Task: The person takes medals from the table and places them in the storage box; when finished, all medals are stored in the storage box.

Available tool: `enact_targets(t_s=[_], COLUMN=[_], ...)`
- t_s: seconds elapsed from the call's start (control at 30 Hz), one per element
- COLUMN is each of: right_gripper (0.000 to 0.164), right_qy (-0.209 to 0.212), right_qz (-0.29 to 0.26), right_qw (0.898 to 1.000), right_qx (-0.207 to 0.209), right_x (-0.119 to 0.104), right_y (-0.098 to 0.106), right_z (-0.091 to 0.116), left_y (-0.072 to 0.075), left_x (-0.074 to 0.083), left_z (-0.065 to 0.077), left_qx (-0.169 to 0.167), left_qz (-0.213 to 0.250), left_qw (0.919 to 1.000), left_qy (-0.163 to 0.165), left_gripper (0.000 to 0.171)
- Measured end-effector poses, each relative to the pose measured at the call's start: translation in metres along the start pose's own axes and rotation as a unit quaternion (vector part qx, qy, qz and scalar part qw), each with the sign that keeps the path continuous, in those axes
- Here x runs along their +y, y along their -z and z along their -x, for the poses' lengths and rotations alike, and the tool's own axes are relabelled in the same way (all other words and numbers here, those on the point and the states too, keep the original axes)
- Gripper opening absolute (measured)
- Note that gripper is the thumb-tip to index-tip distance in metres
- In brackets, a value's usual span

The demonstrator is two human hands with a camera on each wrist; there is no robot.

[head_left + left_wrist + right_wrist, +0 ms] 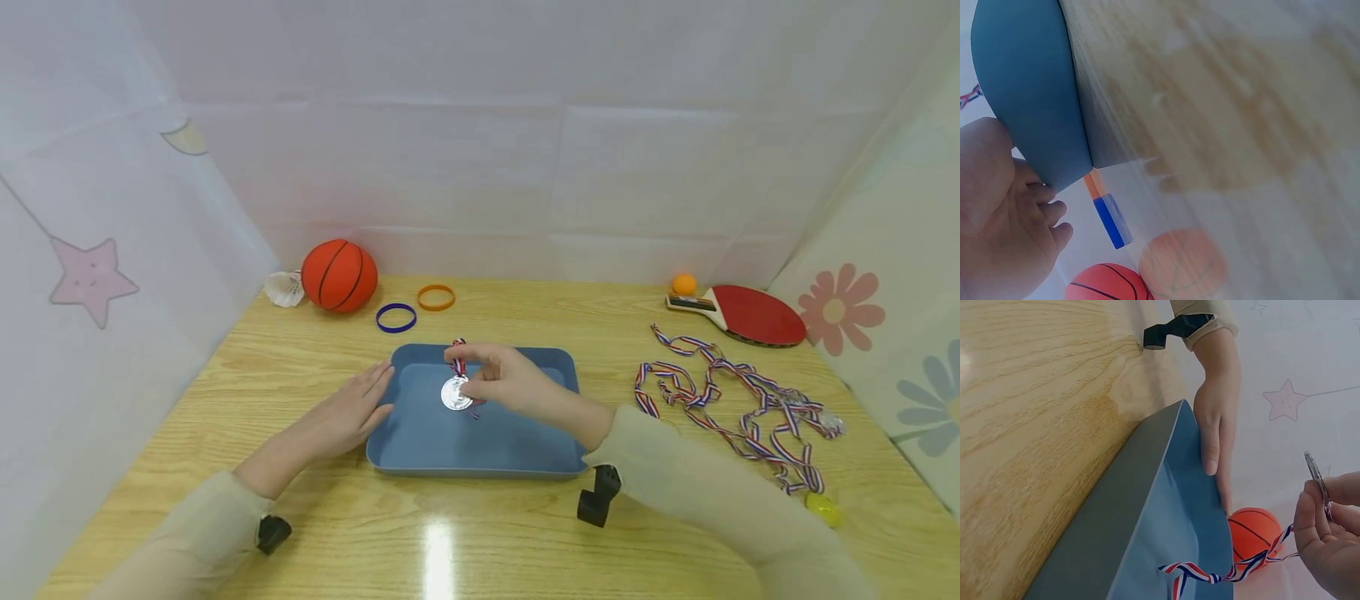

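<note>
My right hand [502, 383] pinches a silver medal [455, 393] over the blue tray [480, 471]. Seen edge-on in the right wrist view, the medal [1314, 467] sits between thumb and fingers of the right hand [1329, 540]. Its red, white and blue ribbon [1235, 572] trails down over the tray. On the tray's left rim rests my left hand [348, 412], fingers fairly straight along the edge and thumb over the inner side. The left wrist view has the left hand [1010, 231] beside the tray's outer wall [1029, 81].
Several tangled striped ribbons [712, 383] with medals lie right of the tray. Behind them are a red paddle [757, 315] and an orange ball [684, 285]. A small basketball [339, 277], a shuttlecock [284, 288], a blue wristband [396, 330] and an orange wristband [437, 308] sit at back left.
</note>
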State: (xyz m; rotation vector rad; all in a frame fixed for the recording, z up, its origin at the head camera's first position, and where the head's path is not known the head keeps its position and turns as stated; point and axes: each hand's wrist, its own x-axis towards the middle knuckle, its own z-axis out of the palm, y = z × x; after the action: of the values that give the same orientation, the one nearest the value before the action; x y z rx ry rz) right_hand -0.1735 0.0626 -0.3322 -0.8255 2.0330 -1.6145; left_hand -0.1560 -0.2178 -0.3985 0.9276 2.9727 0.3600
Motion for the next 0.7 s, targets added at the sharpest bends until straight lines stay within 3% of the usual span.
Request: enact_targets(t_s=[0.17,0.43,0.7], right_gripper=[0.053,0.058,0.061], right_qy=[-0.017,-0.005,-0.052], right_qz=[0.005,0.023,0.064], right_qw=[1.000,1.000,0.995], right_qx=[-0.003,-0.010,-0.047], right_x=[0.005,0.010,0.033], right_y=[-0.010,-0.020,-0.039], right_z=[-0.013,-0.034,-0.043], left_y=[0.000,-0.001,0.000], left_x=[0.000,-0.002,-0.001], left_z=[-0.001,-0.002,-0.001], left_qx=[0.001,-0.004,-0.009], left_qz=[0.001,0.000,-0.007], left_qw=[1.0000,1.0000,0.9999], left_qy=[0.004,0.005,0.006], left_gripper=[0.057,0.058,0.058])
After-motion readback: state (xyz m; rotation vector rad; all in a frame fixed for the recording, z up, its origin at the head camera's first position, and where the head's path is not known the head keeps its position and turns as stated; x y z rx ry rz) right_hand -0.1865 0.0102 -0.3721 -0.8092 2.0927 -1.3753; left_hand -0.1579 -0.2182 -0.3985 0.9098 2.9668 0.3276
